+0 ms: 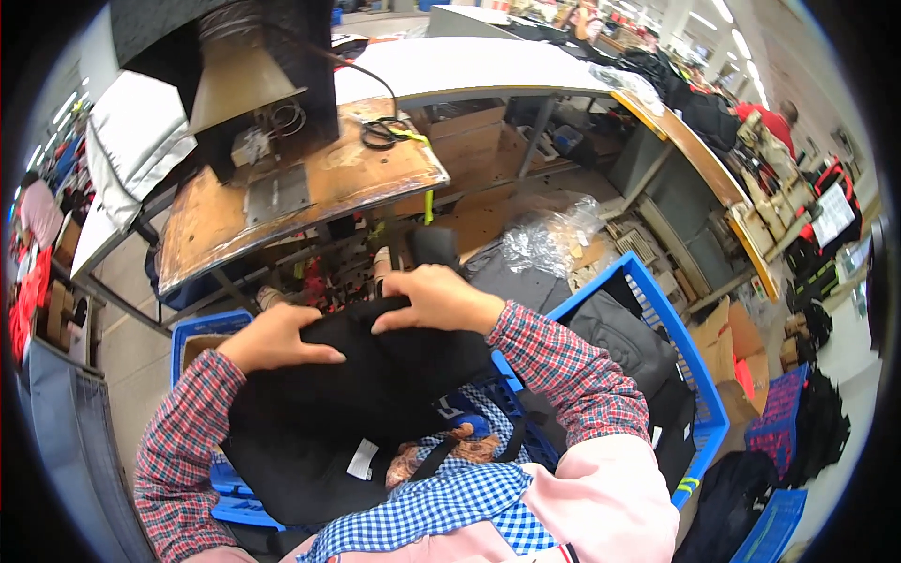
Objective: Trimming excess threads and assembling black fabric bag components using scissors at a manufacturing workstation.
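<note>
Beside a blue crate, near a wooden table, left fingers, right fingers pinching black cloth

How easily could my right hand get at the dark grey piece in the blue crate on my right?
Probably yes, once free: your right hand grips the black fabric piece, but the blue crate is open-topped beside that forearm, and the dark grey piece looks largely uncovered.

I'm looking at a scuffed wooden table up front, a dark machine over it, black cable looped at its corner; white bench behind, crumpled clear plastic lower, cardboard box right, and there's a person in red far off!
</note>
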Demonstrator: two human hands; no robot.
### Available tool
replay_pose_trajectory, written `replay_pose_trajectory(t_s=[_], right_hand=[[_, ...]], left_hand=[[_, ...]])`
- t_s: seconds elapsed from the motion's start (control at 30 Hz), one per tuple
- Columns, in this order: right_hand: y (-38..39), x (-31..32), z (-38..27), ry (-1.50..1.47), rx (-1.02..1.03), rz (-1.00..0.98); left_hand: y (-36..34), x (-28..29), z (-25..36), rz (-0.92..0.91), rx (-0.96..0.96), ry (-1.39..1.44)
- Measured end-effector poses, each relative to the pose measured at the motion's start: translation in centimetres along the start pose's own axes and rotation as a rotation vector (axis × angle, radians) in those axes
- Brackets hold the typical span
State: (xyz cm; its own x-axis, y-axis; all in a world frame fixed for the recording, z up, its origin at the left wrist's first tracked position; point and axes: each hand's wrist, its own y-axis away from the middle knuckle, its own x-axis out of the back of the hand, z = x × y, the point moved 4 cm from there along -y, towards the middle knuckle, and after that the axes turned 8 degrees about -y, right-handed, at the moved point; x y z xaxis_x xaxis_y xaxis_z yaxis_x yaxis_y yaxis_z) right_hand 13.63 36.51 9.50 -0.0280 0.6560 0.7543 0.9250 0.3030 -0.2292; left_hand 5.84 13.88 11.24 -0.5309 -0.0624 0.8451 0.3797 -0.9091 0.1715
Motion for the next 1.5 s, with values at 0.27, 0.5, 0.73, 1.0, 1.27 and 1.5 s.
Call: replay_pose_trajectory(t_s=[0.27,0.5,0.73,1.0,1.27,1.5], right_hand=[[-9.7,2.7,-3.6,0.249,-0.001,0.092],[-17.1,2.5,-1.7,0.233,0.100,0.071],[-23.3,3.3,1.2,0.226,0.040,-0.083],[-26.7,3.9,1.5,0.278,0.103,-0.190],[-29.3,3.7,4.2,0.452,0.346,-0.183],[-29.6,4.5,3.2,0.347,0.265,-0.179]], left_hand=[[1.5,8.6,-4.4,0.108,0.120,0.124],[-0.5,12.8,-11.3,-0.109,0.333,0.508],[-3.3,16.7,-15.0,-0.159,0.403,0.521],[-4.3,19.2,-16.3,-0.083,0.497,0.390],[-5.0,20.2,-17.4,-0.081,0.478,0.367],[-4.3,20.6,-17.3,0.019,0.523,0.278]])
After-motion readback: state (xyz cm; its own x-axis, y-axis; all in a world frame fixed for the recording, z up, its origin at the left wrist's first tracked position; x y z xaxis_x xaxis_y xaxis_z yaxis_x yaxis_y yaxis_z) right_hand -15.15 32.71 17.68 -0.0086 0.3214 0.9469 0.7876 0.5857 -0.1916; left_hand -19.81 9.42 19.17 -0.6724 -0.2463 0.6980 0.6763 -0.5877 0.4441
